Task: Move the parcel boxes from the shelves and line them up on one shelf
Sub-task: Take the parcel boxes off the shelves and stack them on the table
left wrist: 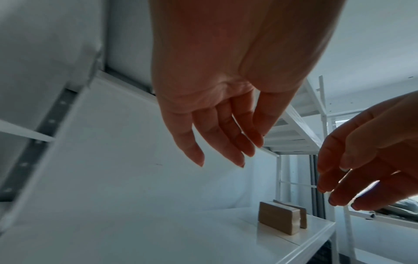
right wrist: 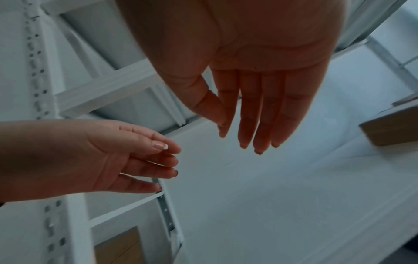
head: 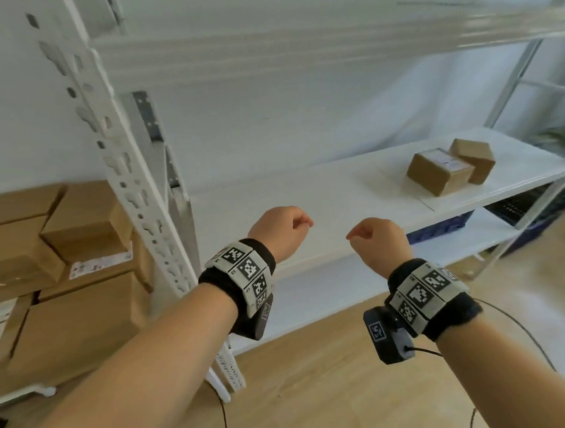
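Note:
Two brown parcel boxes stand together on the white middle shelf (head: 307, 195) at its right end: a larger labelled parcel box (head: 439, 174) in front and a smaller parcel box (head: 473, 158) behind it, also seen as two boxes (left wrist: 279, 220) in the left wrist view. My left hand (head: 282, 230) and right hand (head: 378, 238) hover side by side over the shelf's front edge, left of the boxes and apart from them. Both hands hold nothing; the left fingers (left wrist: 228, 142) and the right fingers (right wrist: 255, 116) hang straight and relaxed.
A slotted white upright (head: 128, 176) stands at my left. Behind it, a stack of several cardboard boxes (head: 65, 254) fills the neighbouring rack. A lower shelf (head: 352, 296) lies under the hands, with dark blue crates (head: 440, 229) beneath the middle shelf at right. Wooden floor (head: 332, 391) lies below.

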### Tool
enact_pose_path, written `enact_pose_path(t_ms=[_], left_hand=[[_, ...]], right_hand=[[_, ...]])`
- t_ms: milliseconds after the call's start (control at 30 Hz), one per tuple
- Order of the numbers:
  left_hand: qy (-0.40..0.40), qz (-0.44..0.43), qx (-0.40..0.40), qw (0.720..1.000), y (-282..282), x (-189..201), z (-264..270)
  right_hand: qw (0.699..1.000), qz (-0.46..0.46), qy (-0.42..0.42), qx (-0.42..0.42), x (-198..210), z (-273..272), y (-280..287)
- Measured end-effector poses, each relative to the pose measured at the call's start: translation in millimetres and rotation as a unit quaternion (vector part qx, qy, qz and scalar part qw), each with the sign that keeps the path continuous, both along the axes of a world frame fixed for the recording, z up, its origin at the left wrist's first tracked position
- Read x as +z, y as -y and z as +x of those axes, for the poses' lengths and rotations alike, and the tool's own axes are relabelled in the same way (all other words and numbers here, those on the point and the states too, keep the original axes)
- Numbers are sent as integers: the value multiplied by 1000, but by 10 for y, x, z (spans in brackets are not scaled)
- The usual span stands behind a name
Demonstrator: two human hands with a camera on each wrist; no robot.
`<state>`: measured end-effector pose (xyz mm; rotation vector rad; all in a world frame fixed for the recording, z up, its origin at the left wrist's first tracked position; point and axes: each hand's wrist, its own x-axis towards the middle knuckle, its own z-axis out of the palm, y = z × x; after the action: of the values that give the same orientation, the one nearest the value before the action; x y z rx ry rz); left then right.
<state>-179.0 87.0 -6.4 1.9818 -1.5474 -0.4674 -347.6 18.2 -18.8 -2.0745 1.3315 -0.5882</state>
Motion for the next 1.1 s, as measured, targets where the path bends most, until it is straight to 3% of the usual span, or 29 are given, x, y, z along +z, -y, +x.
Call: enact_pose_path(t_ms=[333, 800, 1100], left_hand=[[0, 8, -102, 995, 1226, -4, -866], [-11, 22, -186, 982, 3207, -104, -1027], [-9, 63, -171, 983, 4179, -336, -1356]], right_hand=[[994, 15, 11, -112, -80, -973, 872], [977, 9, -1, -212, -102, -1221, 2576], [975, 39, -41, -214, -376, -1554, 3755]])
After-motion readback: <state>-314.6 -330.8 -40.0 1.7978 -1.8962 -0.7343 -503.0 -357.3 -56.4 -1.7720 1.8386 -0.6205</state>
